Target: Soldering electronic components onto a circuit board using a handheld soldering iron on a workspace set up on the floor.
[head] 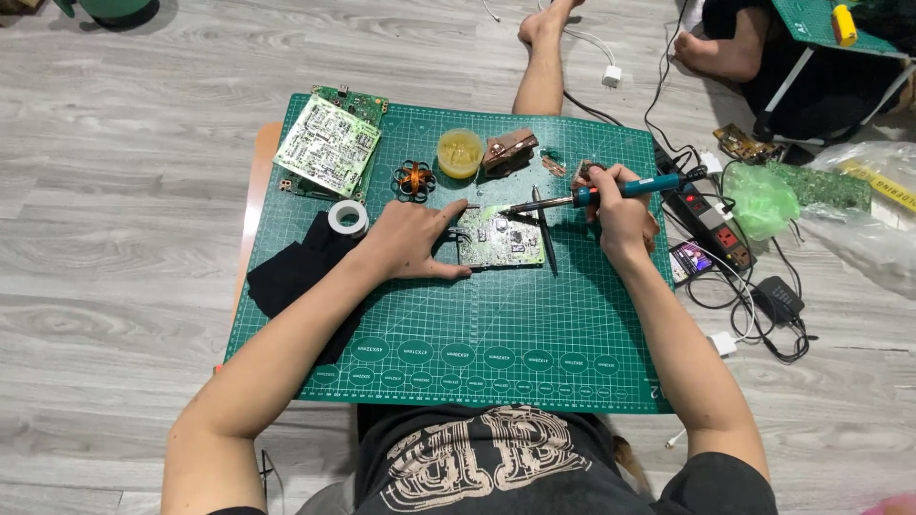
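Note:
A small green circuit board (499,238) lies on the green cutting mat (477,334). My left hand (412,240) rests flat on the mat against the board's left edge, with the fingers touching it. My right hand (620,212) grips a blue-handled soldering iron (596,195), whose tip points left onto the top of the board. A pair of dark tweezers (545,231) lies along the board's right edge.
At the back of the mat lie a larger circuit board (327,145), a tape roll (347,216), an orange coil (414,179), a yellow tub (460,153) and a brown holder (509,150). A black cloth (291,272) overhangs the left. A power strip (711,212) and cables lie right. Another person's foot (716,52) is at the top right.

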